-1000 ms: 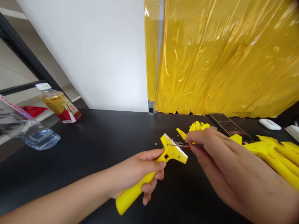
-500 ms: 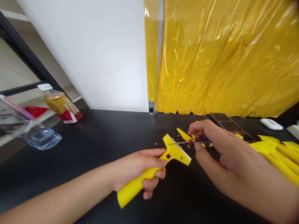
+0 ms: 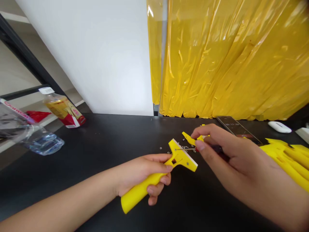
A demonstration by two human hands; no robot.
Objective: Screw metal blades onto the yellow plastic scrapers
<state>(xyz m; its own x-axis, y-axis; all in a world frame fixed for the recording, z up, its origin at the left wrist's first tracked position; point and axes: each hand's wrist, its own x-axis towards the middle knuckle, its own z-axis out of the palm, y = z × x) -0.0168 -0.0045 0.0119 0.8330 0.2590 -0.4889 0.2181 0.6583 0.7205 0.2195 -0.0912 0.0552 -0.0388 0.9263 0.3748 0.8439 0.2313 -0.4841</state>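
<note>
My left hand point(image 3: 147, 172) is wrapped round the handle of a yellow scraper point(image 3: 137, 194), its T-shaped head pointing up and to the right. A pale strip runs along the head's far edge, and a screw shows near its right end. In the fingers of my right hand point(image 3: 224, 158) is a screwdriver point(image 3: 188, 149) with a thin metal shaft; its tip meets the left end of the scraper head. My palm and fingers cover most of the screwdriver's handle. Small screws and nuts point(image 3: 184, 147) lie behind the head, beside a flat yellow plate point(image 3: 188, 138) partly hidden by my fingers.
Several yellow scraper parts point(image 3: 285, 158) are heaped at the right of the black table point(image 3: 116, 135). A phone point(image 3: 238, 129) with a running timer and a white earphone case point(image 3: 279, 127) lie behind them. A drink bottle point(image 3: 64, 109) and a clear plastic bottle point(image 3: 45, 141) are at the left.
My right thumb and fingers have shifted round the screwdriver's handle and now hide more of it. The scraper and my left hand have stayed nearly still.
</note>
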